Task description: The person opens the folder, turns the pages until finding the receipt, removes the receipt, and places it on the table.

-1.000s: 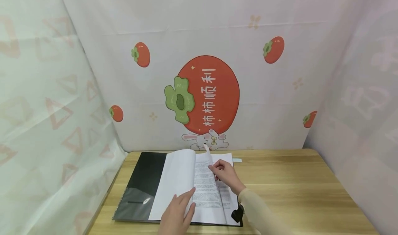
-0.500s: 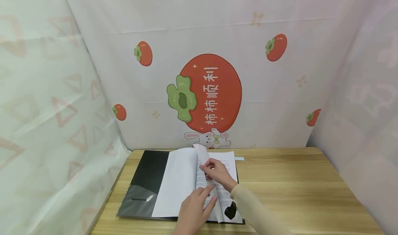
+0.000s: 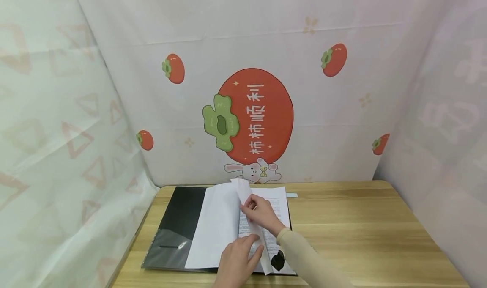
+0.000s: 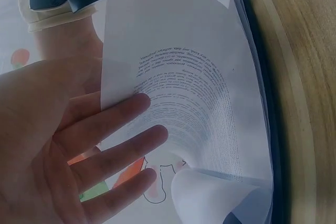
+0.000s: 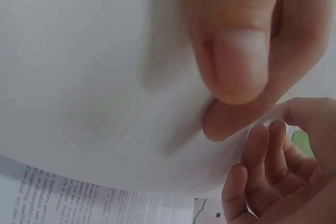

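left hand (image 4: 58,150) | straight fingers (image 4: 123,109) under printed page (image 4: 194,93)

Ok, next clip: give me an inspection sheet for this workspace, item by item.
Surface: wooden table, light grain, bare on its right side.
Job's things: black folder lying open; white sheets fanned over it; one printed page lifted and curling.
Clutter: small pale tag at the folder's far edge.
Hands: right hand pinches the lifted page between thumb and fingers; left hand rests with straight fingers on the page near its lower edge.
Cables: nothing seen.
Surroundings: printed cloth backdrop with persimmons and a rabbit; pale cloth on both sides.
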A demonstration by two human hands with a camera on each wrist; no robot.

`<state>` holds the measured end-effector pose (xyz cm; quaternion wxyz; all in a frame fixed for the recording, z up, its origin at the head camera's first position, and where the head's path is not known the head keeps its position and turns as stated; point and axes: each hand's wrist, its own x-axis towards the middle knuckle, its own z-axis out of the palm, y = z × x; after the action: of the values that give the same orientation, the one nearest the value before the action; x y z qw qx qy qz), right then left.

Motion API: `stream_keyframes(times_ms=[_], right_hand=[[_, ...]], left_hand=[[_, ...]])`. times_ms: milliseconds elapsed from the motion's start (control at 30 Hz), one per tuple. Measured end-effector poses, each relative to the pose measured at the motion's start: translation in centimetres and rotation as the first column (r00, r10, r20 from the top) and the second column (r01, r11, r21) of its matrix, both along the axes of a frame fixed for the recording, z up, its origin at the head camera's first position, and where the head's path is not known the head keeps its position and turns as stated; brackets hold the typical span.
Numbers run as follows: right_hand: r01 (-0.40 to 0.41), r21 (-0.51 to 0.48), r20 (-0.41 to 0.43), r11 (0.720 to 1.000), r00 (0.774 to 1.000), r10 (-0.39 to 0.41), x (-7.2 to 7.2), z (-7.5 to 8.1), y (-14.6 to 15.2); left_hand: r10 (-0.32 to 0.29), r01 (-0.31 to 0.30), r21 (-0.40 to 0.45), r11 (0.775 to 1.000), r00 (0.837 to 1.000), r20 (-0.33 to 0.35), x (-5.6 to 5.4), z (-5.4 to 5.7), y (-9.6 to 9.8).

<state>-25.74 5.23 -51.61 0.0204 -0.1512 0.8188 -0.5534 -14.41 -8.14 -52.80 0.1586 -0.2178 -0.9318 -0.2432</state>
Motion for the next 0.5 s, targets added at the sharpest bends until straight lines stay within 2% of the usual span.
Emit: stream_keyframes(times_ms=[200,300,400,500], right_hand=[[0.042,0.102,-0.119,0.994,0.992,-0.03,0.23,0.22,-0.02],[0.055,0.115,-0.139,0.992,0.99,-0.039,0.34,0.33,0.04],[0.077,0.094,-0.147,0.993,0.987,-0.063,0.32,0.34,0.3],[0.128,0.062,-0.153,0.99,0.981,-0.117,0.15,-0.13,0.64]], left_hand=[[0.001,-0.001,0.0,1.0,0.999,0.036,-0.17,-0.14,-0.03],[0.016,-0.016,0.0,1.0,0.998,0.061,-0.17,-0.24,-0.04],[0.059,-0.06,0.011,0.998,0.995,0.085,-0.19,-0.27,0.08],[0.13,-0.133,0.028,0.991,0.987,0.095,0.0,-0.23,0.03]])
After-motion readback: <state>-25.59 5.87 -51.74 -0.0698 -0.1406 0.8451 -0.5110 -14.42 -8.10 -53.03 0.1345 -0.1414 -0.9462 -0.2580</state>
